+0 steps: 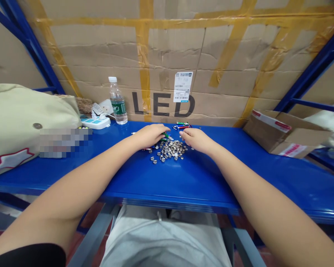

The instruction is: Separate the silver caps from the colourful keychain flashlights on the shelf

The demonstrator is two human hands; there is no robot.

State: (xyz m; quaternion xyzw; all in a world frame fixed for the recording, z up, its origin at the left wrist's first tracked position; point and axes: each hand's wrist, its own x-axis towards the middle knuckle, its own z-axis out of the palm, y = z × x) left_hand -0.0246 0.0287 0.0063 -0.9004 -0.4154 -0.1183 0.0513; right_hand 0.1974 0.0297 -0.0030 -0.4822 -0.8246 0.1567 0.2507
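Observation:
My left hand [149,135] is curled over a slim green metal tube with a silver tip [167,136], which looks like a mini flashlight. More tubes lie partly hidden under this hand, among them a dark red one [147,149]. Just right of it, my right hand [196,139] has thumb and fingers pinched together; whatever is between them is too small to make out. Below and between both hands spreads a pile of small round silver button cells [172,150]. Behind the hands, several green, blue and red tubes [182,126] lie together.
A water bottle [118,102] stands by a white power strip [96,121] at the back left. The left end of the blue table [167,181] holds a pale green bag [30,118]. An opened cardboard box [281,135] sits right. A large taped carton [100,55] rises behind.

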